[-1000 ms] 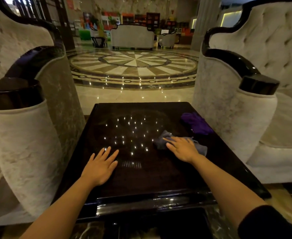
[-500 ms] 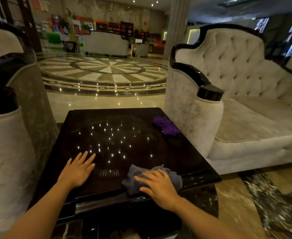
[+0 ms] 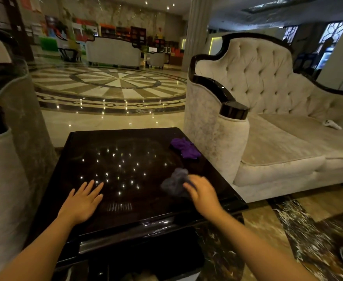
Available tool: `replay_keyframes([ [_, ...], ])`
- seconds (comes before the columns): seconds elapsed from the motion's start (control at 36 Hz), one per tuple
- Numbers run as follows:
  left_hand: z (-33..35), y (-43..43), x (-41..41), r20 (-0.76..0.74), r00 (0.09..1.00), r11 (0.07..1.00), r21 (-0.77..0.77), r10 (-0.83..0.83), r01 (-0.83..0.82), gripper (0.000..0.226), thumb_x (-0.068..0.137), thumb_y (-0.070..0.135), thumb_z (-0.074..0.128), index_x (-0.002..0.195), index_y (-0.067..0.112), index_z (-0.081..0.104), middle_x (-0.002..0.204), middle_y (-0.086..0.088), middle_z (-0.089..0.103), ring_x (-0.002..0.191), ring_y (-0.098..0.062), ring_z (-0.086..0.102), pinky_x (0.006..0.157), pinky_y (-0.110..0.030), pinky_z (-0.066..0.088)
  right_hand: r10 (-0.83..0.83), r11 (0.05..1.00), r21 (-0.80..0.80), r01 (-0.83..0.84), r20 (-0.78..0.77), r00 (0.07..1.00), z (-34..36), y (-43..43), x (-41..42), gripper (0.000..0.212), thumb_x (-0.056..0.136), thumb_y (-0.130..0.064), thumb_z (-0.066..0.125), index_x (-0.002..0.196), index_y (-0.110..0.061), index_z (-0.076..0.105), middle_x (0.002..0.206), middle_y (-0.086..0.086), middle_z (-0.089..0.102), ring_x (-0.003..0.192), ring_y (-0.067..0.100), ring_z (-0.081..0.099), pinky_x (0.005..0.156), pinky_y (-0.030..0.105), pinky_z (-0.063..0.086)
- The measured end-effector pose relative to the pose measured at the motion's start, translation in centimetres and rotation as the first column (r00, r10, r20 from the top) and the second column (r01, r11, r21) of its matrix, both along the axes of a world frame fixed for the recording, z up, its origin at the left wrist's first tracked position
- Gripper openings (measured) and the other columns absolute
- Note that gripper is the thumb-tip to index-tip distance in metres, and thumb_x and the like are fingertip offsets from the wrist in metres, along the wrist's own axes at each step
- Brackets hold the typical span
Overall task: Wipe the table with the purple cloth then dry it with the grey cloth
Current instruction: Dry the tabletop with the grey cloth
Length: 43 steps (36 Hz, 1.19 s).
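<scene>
A glossy black square table (image 3: pixel 126 155) stands between two pale sofas. The purple cloth (image 3: pixel 184 148) lies bunched at the table's far right edge, untouched. The grey cloth (image 3: pixel 174 182) is crumpled on the right half of the tabletop, and my right hand (image 3: pixel 204 194) presses on its near side, blurred by motion. My left hand (image 3: pixel 83 199) lies flat on the near left of the tabletop with fingers spread, holding nothing.
A tufted cream sofa (image 3: pixel 278 128) stands close against the table's right side, with a small white object (image 3: pixel 330 124) on its seat. Another sofa arm (image 3: pixel 6 159) flanks the left. Polished marble floor (image 3: pixel 109 86) stretches beyond the table.
My right hand has slid the grey cloth from the near edge of the table back toward the middle right. My left hand stays planted. The view has shifted slightly.
</scene>
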<state>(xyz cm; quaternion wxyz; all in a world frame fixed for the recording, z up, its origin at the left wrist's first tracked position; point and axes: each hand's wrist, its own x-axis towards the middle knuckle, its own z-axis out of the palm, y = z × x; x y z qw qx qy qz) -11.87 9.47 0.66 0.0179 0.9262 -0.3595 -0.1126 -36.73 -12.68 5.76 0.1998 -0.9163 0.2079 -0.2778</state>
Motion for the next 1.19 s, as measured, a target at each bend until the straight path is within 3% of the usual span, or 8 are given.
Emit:
replay_keyframes([
  [0.25, -0.6, -0.1, 0.4, 0.0, 1.0, 1.0, -0.009, 0.007, -0.007, 0.052, 0.1, 0.041, 0.013, 0.146, 0.03, -0.008, 0.158, -0.003, -0.01, 0.146, -0.02, -0.009, 0.119, -0.042, 0.001, -0.381, 0.919, -0.136, 0.369, -0.07, 0.922, 3.4, -8.6, 3.3, 0.031, 0.095, -0.029, 0.042, 0.118, -0.014, 0.057, 0.125, 0.014, 0.057, 0.11, 0.037, 0.048, 0.089, 0.044, 0.04],
  [0.33, -0.7, -0.1, 0.4, 0.0, 1.0, 1.0, -0.009, 0.009, -0.009, 0.052, 0.1, 0.041, 0.013, 0.146, 0.031, -0.008, 0.158, -0.002, -0.01, 0.146, -0.019, -0.01, 0.119, -0.041, 0.001, -0.45, 0.893, -0.142, 0.427, -0.253, 0.856, 1.9, -9.7, 4.6, 0.042, 0.096, -0.039, 0.034, 0.13, -0.015, 0.042, 0.138, 0.015, 0.041, 0.121, 0.038, 0.038, 0.095, 0.049, 0.037],
  [0.42, -0.8, -0.1, 0.4, 0.013, 1.0, 1.0, -0.001, 0.009, -0.009, 0.052, 0.1, 0.041, 0.013, 0.146, 0.03, -0.008, 0.158, -0.002, -0.01, 0.146, -0.019, -0.01, 0.119, -0.041, 0.001, -0.343, 0.921, -0.03, 0.389, -0.537, 0.771, -0.6, -10.1, 5.2, 0.061, 0.095, -0.051, 0.025, 0.144, -0.016, 0.014, 0.155, 0.016, 0.009, 0.137, 0.039, 0.016, 0.108, 0.052, 0.023],
  [0.5, -0.8, -0.2, 0.5, 0.003, 1.0, 1.0, -0.011, 0.019, -0.019, 0.052, 0.099, 0.043, 0.013, 0.146, 0.032, -0.007, 0.158, 0.0, -0.009, 0.146, -0.018, -0.01, 0.119, -0.04, 0.0, -0.269, 0.919, 0.031, 0.392, -0.678, 0.685, -2.3, -10.1, 5.6, 0.071, 0.092, -0.06, 0.018, 0.145, -0.019, -0.001, 0.156, 0.015, -0.009, 0.142, 0.037, 0.002, 0.114, 0.053, 0.011],
  [0.64, -0.9, -0.3, 0.6, 0.014, 1.0, 1.0, 0.006, 0.013, -0.013, 0.052, 0.099, 0.043, 0.013, 0.146, 0.031, -0.007, 0.158, -0.001, -0.009, 0.146, -0.018, -0.01, 0.119, -0.04, 0.0, -0.258, 0.925, 0.023, 0.38, -0.695, 0.671, -2.5, -9.8, 5.8, 0.069, 0.09, -0.063, 0.015, 0.144, -0.026, -0.006, 0.156, 0.012, -0.013, 0.143, 0.035, -0.006, 0.111, 0.061, -0.001],
  [0.89, -0.8, -0.2, 0.9, -0.035, 0.999, 1.0, -0.013, 0.018, -0.019, 0.053, 0.099, 0.044, 0.014, 0.146, 0.032, -0.006, 0.158, -0.001, -0.011, 0.145, -0.018, -0.012, 0.118, -0.042, -0.002, -0.201, 0.922, 0.084, 0.378, -0.73, 0.653, -1.9, -10.0, 5.6, 0.07, 0.088, -0.066, 0.017, 0.144, -0.031, -0.006, 0.156, 0.01, -0.014, 0.142, 0.036, -0.007, 0.112, 0.062, -0.002],
  [1.06, -0.1, -0.5, 1.5, -0.114, 0.993, 1.0, -0.019, 0.018, -0.02, 0.054, 0.098, 0.047, 0.021, 0.147, 0.034, 0.002, 0.159, 0.0, -0.007, 0.146, -0.019, -0.008, 0.118, -0.043, -0.001, -0.36, 0.922, -0.194, 0.334, -0.746, 0.56, -1.5, -9.3, 6.9, 0.067, 0.091, -0.062, 0.011, 0.145, -0.025, -0.002, 0.155, 0.009, -0.019, 0.141, 0.033, -0.019, 0.112, 0.061, -0.007],
  [1.19, 0.7, -0.6, 2.0, -0.104, 0.994, 0.998, 0.05, -0.032, 0.037, 0.055, 0.097, 0.05, 0.019, 0.147, 0.034, 0.002, 0.159, -0.001, -0.006, 0.146, -0.021, -0.005, 0.118, -0.044, 0.004, -0.377, 0.922, -0.219, 0.32, -0.695, 0.612, -0.8, -7.3, 9.1, 0.067, 0.09, -0.062, 0.009, 0.144, -0.025, -0.007, 0.154, 0.007, -0.021, 0.141, 0.03, -0.019, 0.112, 0.058, -0.005],
])
